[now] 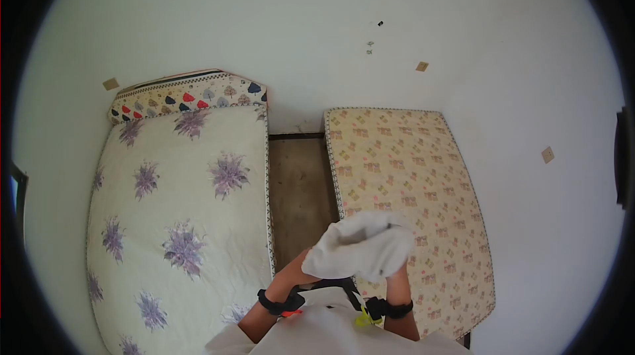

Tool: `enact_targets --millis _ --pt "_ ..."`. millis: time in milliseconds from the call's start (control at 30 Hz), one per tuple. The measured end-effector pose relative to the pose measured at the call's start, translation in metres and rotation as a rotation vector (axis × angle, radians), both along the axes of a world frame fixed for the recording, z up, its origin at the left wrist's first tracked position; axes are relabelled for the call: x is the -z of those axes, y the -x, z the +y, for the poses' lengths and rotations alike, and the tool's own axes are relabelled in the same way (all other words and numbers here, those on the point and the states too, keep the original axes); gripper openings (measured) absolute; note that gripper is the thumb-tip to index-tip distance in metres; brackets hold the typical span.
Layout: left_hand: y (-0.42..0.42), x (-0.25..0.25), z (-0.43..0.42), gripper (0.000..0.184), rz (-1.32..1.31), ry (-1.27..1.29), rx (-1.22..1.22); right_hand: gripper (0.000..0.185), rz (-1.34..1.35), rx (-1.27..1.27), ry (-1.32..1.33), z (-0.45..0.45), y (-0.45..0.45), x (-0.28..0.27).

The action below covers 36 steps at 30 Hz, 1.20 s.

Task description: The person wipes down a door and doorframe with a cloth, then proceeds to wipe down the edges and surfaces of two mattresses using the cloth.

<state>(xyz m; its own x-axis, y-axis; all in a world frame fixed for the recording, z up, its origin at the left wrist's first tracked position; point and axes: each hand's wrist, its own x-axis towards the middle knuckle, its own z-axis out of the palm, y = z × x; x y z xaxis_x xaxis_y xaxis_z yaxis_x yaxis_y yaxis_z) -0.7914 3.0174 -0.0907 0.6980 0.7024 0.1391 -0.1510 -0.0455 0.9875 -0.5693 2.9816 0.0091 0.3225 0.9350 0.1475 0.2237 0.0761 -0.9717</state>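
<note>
A white cloth (360, 246), bunched and folded, is held up in front of my body, over the near left part of the patterned mattress. My left hand (307, 261) is at its left edge and my right hand (398, 273) is under its right side. The cloth covers nearly all of both hands, and the fingers are hidden behind it. It hangs between them, held at both sides. Black bands (281, 302) are around my wrists.
A large mattress with purple flowers (178, 189) lies on the left, with a tree-patterned strip at its head. A yellowish patterned mattress (410, 163) is on the right. Bare brown floor (301, 189) shows between them. Behind stands a pale wall (317, 31) with outlets.
</note>
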Motion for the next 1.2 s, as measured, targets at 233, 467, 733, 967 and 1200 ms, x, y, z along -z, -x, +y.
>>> enact_targets --millis 233,467,733,967,1200 --pt "-0.002 0.011 0.150 0.056 0.118 0.062 -0.001 0.046 1.211 0.131 -0.286 0.164 -0.101 0.088" --pt "-0.018 0.006 0.291 0.065 -0.104 0.125 -0.293 0.054 0.786 0.131 -0.073 0.345 -0.134 0.109" --pt "-0.067 0.020 0.431 0.059 0.297 0.014 -0.221 0.069 0.115 -0.395 0.065 0.462 -0.069 0.063" --pt "-0.082 -0.009 0.567 0.068 -0.034 -0.282 -0.105 0.085 0.226 -0.508 0.318 0.564 -0.073 0.095" --pt "-0.079 -0.049 0.752 0.067 -0.142 -0.629 -0.245 0.073 0.335 -0.172 -0.046 0.717 -0.022 0.096"
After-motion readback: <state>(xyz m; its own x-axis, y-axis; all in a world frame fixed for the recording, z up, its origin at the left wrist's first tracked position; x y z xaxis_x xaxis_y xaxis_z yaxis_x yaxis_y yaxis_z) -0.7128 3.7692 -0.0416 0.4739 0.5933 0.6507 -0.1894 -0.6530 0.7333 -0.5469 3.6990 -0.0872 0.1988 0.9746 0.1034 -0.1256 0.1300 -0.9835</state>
